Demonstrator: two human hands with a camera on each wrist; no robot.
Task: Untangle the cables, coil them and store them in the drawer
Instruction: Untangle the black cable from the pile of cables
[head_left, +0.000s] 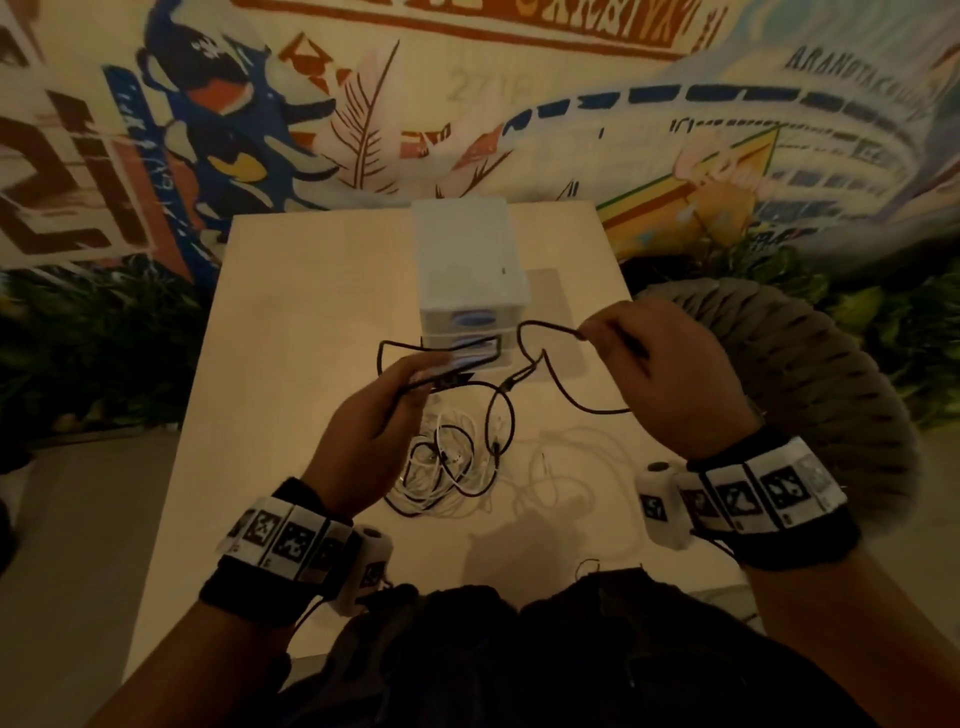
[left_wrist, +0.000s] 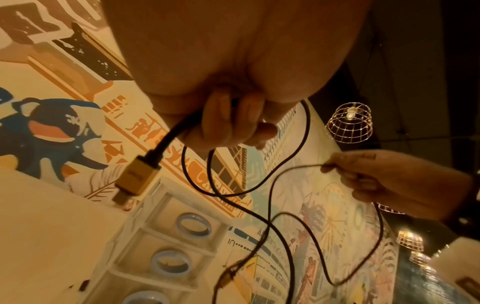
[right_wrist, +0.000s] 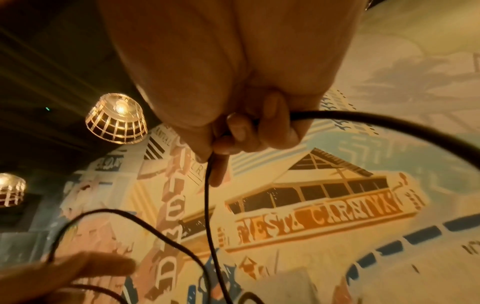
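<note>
A black cable (head_left: 566, 395) hangs in loops between both hands above the table. My left hand (head_left: 395, 405) grips it near its gold plug (left_wrist: 136, 179), fingers (left_wrist: 228, 123) curled round the cord. My right hand (head_left: 649, 364) holds another stretch of the same cable (right_wrist: 207, 205), raised to the right, fingers (right_wrist: 249, 131) curled round it. Beneath the hands a tangle of white cables (head_left: 447, 483) mixed with black loops lies on the table. A small white drawer unit (head_left: 470, 275) with blue handles (left_wrist: 193, 225) stands behind, its drawers closed.
The pale table (head_left: 291, 322) ends against a painted mural wall. Wire cage lamps (right_wrist: 115, 119) hang overhead. A thick grey knitted sleeve (head_left: 831, 374) shows at the right. Bare tabletop lies left of the tangle.
</note>
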